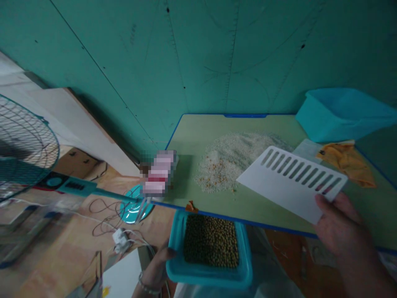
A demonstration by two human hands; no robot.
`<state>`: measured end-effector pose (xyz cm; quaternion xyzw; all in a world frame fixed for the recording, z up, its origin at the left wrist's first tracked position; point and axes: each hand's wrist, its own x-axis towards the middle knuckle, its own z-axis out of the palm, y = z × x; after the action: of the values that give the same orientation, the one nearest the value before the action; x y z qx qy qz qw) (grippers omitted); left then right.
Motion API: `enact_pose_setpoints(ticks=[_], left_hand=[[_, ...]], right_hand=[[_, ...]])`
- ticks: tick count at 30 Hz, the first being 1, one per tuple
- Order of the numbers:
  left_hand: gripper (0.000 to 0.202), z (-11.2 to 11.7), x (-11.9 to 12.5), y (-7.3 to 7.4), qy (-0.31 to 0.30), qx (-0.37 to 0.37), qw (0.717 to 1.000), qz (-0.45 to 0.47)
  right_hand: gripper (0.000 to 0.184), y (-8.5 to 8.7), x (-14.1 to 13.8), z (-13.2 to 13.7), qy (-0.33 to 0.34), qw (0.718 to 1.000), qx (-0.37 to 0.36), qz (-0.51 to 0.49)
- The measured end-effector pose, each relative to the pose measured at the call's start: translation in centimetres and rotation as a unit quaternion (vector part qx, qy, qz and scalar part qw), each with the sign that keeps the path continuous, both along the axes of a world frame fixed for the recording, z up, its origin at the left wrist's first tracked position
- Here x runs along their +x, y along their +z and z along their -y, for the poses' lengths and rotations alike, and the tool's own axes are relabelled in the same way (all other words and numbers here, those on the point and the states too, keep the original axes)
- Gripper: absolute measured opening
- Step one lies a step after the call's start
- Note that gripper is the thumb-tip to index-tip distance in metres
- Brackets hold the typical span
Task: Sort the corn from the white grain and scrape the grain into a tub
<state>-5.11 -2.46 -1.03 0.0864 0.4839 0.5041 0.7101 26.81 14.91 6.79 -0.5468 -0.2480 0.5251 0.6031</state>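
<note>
My left hand (158, 265) grips the near left edge of a teal container (204, 276) full of small brown-green beans (211, 246), held just below the table's front edge. My right hand (338, 227) is closed on the corner of a white slotted plastic scraper (291, 182), which hovers over the green table (192, 136). Left of the scraper a pile of white rice grains (226, 157) mixed with some yellowish kernels lies spread on the tabletop.
A large turquoise tub (341, 111) stands at the table's back right, with an orange cloth (347, 161) in front of it. A blurred pink-white item (158, 171) sits at the table's left edge. A standing fan (27, 149) and cables (124, 236) are on the floor to the left.
</note>
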Motion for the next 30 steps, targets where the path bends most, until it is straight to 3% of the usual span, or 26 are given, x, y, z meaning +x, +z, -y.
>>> enact_pose_setpoints(ticks=[7,11,16,23,30], left_hand=[[0.016,-0.3,0.6,0.4,0.007,-0.022,1.000,0.020],[0.028,-0.4,0.5,0.6,-0.002,-0.008,1.000,0.012],[0.024,0.1,0.2,0.7,-0.008,-0.021,1.000,0.002],[0.039,0.5,-0.4,0.2,-0.002,-0.047,0.999,-0.022],[0.034,-0.6,0.2,1.1,-0.009,-0.041,0.998,-0.048]], right_hand=[[0.050,-0.7,0.4,0.0,0.025,1.000,0.019,0.006],[0.045,-1.0,0.2,0.0,0.027,0.999,0.035,0.021],[0.043,-1.0,0.1,0.2,0.024,0.999,0.038,0.030],[0.038,-1.2,0.1,0.3,0.031,0.997,0.055,0.048],[0.038,-1.3,0.1,0.2,0.038,0.997,0.041,0.044]])
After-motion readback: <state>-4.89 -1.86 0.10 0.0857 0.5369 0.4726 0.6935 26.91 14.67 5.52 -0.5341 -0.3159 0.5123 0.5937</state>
